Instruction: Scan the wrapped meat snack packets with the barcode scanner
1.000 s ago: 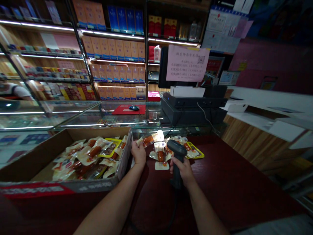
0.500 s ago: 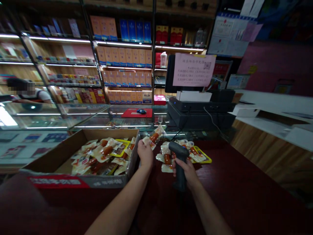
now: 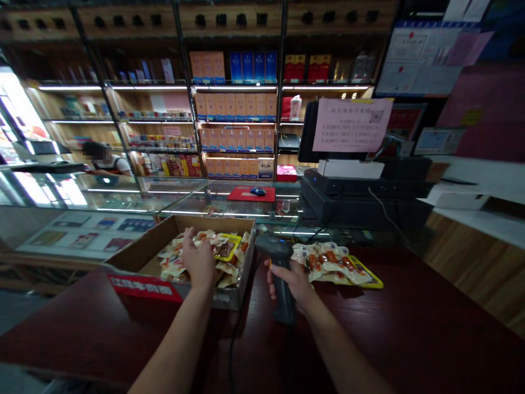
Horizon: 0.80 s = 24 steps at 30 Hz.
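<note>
My left hand point(image 3: 199, 260) is over the open cardboard box point(image 3: 139, 262), its fingers apart, with no packet seen in it. Several clear packets of brown snacks point(image 3: 229, 271) lie in that box, one of them in a yellow-edged pack point(image 3: 228, 247). My right hand point(image 3: 296, 283) is wrapped round the handle of a black barcode scanner point(image 3: 283, 290), whose head points left toward the box. To the right of the scanner, a pile of similar packets point(image 3: 328, 262) rests on the dark red counter, a yellow-edged pack point(image 3: 367, 272) at its right end.
Behind the pile stands a monitor point(image 3: 310, 131) with a pink notice, above a black cash drawer point(image 3: 348, 205). A mouse point(image 3: 257, 191) sits on a red mat. The scanner's cable point(image 3: 232, 345) runs down the counter point(image 3: 369, 334). Another person point(image 3: 110, 158) is far left.
My left hand has let go of the snack packet it held beside the box and moved left over the box. The scanner has swung leftward in my right hand. The view has shifted left.
</note>
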Tool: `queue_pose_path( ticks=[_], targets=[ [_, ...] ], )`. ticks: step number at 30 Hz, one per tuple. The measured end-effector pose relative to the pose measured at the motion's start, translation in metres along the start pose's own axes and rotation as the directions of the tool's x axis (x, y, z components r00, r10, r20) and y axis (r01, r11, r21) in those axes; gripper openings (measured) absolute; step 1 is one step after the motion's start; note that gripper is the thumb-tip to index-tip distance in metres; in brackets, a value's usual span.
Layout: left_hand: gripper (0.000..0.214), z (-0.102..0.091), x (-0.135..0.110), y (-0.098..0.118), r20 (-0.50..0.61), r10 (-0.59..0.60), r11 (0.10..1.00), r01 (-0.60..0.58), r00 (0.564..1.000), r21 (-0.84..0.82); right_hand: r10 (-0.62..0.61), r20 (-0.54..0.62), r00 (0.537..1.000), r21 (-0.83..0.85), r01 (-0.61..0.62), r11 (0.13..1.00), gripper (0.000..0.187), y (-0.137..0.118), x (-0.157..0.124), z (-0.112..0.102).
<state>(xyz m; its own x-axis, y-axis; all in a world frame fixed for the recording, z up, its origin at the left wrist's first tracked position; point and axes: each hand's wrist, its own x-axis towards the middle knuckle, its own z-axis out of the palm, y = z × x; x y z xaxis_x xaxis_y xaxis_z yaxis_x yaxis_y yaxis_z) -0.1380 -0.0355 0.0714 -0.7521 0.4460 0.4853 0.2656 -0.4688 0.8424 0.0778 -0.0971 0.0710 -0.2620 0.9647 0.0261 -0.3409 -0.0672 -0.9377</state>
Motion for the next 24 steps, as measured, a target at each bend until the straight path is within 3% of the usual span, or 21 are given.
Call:
queue_pose_path(
  ticks=[4,7,9,11,14,17,19,21,24],
  targets=[
    [0.047,0.000,-0.010,0.008,-0.012,0.174,0.985,-0.174,0.985,0.016,0.002,0.013,1.000,0.004,-0.002,1.000,0.030,0.006,-0.002,0.003],
    [0.046,0.009,-0.028,0.025,0.036,0.227,0.972,-0.224,0.973,-0.064,0.000,-0.015,1.000,0.003,0.000,1.000,0.031,0.007,-0.004,-0.004],
    [0.043,0.019,-0.047,0.035,0.122,0.220,0.970,-0.203,0.968,-0.135,0.002,-0.049,0.999,-0.003,-0.002,1.000,0.033,0.007,-0.007,-0.012],
    [0.039,0.032,-0.068,0.040,0.279,0.186,0.973,-0.136,0.942,-0.188,-0.004,-0.106,0.994,-0.017,0.003,1.000,0.034,0.006,-0.010,-0.025],
    [0.033,0.054,-0.101,0.035,0.563,0.123,0.991,-0.075,0.817,-0.108,-0.043,-0.211,0.976,-0.052,0.033,0.998,0.033,0.003,-0.017,-0.051],
    [0.028,0.076,-0.130,0.017,0.762,-0.001,0.971,-0.182,0.648,0.156,-0.107,-0.330,0.938,-0.097,0.080,0.992,0.030,0.002,-0.025,-0.083],
    [0.034,0.086,-0.148,0.005,0.823,-0.137,0.894,-0.288,0.552,0.342,-0.126,-0.395,0.910,-0.088,0.100,0.991,0.029,0.004,-0.031,-0.101],
    [0.047,0.092,-0.161,-0.005,0.828,-0.252,0.794,-0.382,0.501,0.473,-0.147,-0.437,0.887,-0.052,0.138,0.989,0.028,0.008,-0.034,-0.115],
    [0.053,0.093,-0.172,-0.015,0.817,-0.294,0.692,-0.480,0.496,0.540,-0.155,-0.482,0.862,-0.008,0.173,0.985,0.031,0.015,-0.037,-0.126]
  ],
)
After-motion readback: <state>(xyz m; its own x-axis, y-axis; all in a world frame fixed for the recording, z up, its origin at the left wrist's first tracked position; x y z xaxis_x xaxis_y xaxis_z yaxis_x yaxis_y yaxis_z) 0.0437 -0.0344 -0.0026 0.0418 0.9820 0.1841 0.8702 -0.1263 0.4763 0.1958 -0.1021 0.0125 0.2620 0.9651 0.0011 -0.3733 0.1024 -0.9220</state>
